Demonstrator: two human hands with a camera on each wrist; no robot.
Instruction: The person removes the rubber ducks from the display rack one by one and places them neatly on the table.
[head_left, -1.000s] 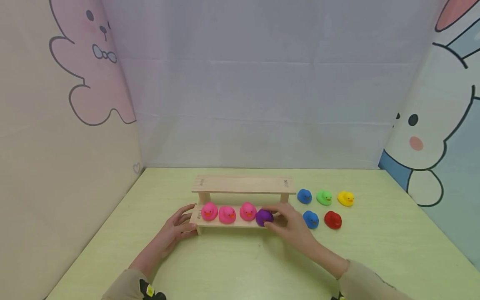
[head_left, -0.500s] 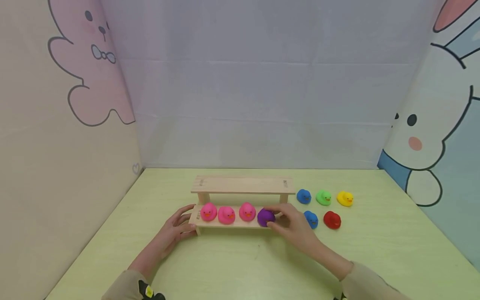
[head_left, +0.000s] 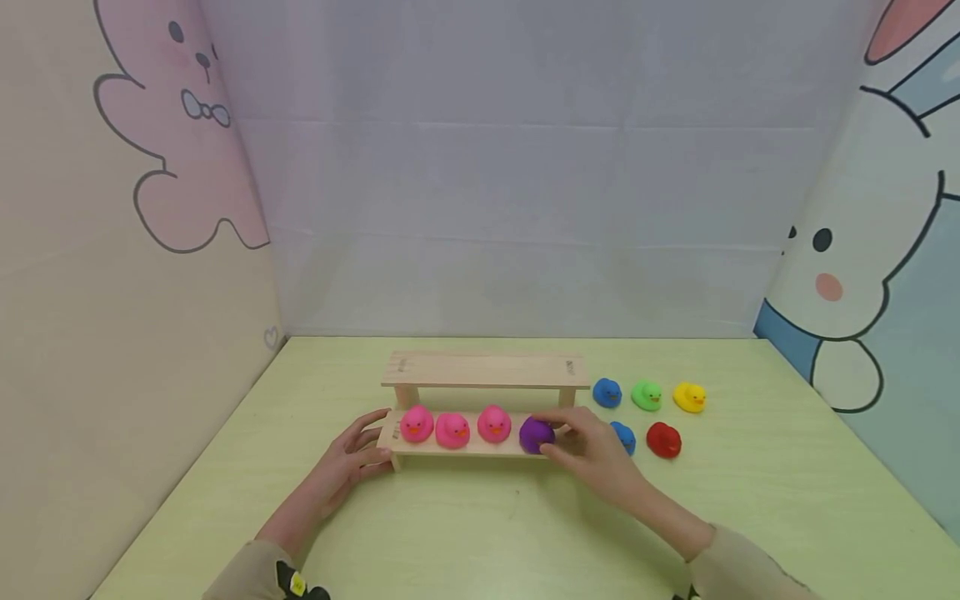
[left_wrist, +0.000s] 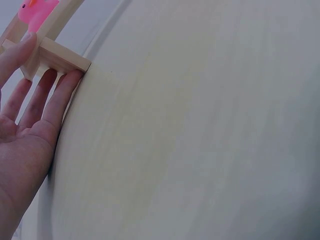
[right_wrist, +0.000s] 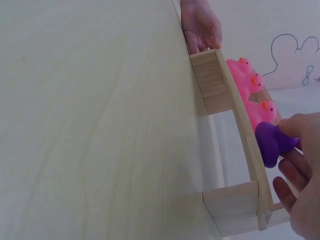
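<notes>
A two-tier wooden rack (head_left: 480,369) stands on the table, with three pink rubber ducks (head_left: 452,430) on its lower shelf. My left hand (head_left: 351,454) holds the rack's left end. In the left wrist view, its thumb lies at the shelf edge and the fingertips (left_wrist: 74,75) touch the leg. My right hand (head_left: 596,454) pinches a purple rubber duck (head_left: 536,435) between thumb and fingers, at the right part of the lower shelf. The right wrist view shows the purple duck (right_wrist: 272,143) beside the nearest pink duck (right_wrist: 261,114). Its head is partly hidden by my thumb.
Right of the rack are a blue duck (head_left: 607,392), a green duck (head_left: 647,396), a yellow duck (head_left: 689,397) and a red duck (head_left: 664,440). Another blue duck (head_left: 624,437) is partly covered by my right hand. A pale curtain (head_left: 480,208) closes off the table's back.
My right hand has slid the purple duck a little to the right along the lower shelf, widening its gap from the pink ducks. The left hand stays in place on the rack.
</notes>
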